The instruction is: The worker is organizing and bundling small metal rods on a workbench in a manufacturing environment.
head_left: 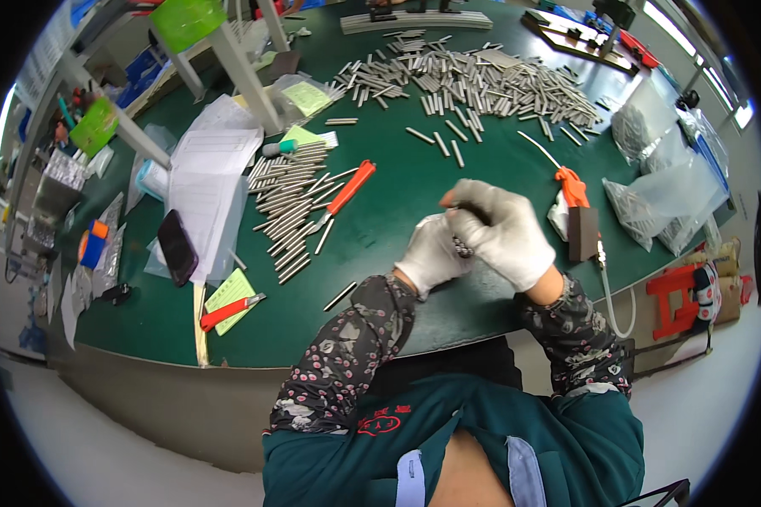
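My two hands meet over the near middle of the table, both in white gloves. My left hand (433,253) is closed, its fingers against the underside of my right hand (507,232). The right one is curled over, a bare fingertip poking out of the glove. Between the gloves show small round grey ends, which look like a bundle of metal pins (462,247); the rest of it is hidden. One loose metal pin (340,296) lies left of my left wrist. Further left, many pins (292,198) lie in rows beside a red-orange utility knife (351,188).
A large heap of pins (490,80) covers the far middle. At right lie an orange air gun (572,186), a dark brown block (583,234) and bags of parts (651,198). A phone (177,247), papers (216,148) and a second red knife (227,313) lie left.
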Motion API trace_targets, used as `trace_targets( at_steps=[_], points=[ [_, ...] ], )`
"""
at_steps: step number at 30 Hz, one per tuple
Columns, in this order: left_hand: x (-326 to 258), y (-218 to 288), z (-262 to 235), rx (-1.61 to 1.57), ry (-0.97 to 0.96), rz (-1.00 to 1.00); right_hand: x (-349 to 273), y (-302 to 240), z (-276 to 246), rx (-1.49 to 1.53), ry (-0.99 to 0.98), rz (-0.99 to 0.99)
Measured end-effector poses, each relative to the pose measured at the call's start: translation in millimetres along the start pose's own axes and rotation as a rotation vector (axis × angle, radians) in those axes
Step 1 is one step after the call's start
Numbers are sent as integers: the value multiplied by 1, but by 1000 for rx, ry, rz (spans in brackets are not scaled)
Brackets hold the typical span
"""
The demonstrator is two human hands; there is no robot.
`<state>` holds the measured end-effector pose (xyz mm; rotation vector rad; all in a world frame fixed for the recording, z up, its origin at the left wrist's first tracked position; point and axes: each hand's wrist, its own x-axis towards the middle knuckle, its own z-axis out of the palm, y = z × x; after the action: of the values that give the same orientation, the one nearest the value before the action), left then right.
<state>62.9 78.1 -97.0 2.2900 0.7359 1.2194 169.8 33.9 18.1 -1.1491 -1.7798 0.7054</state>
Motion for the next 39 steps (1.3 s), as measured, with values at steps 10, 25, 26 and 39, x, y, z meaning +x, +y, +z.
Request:
trace_targets(
  at_steps=[10,25,26,39],
  points=[
    [-2,10,-3,-342,-113,-241,-43,79,-21,154,-278,358],
    [0,12,-16,-413,-225,-192,-43,82,-5,176,-141,315],
    [0,10,-17,-414,-213,-186,-42,79,-4,111,-136,311],
    [-3,11,-13,-657,-227,-374,-42,69,-9,-103,-171,140]
  ],
)
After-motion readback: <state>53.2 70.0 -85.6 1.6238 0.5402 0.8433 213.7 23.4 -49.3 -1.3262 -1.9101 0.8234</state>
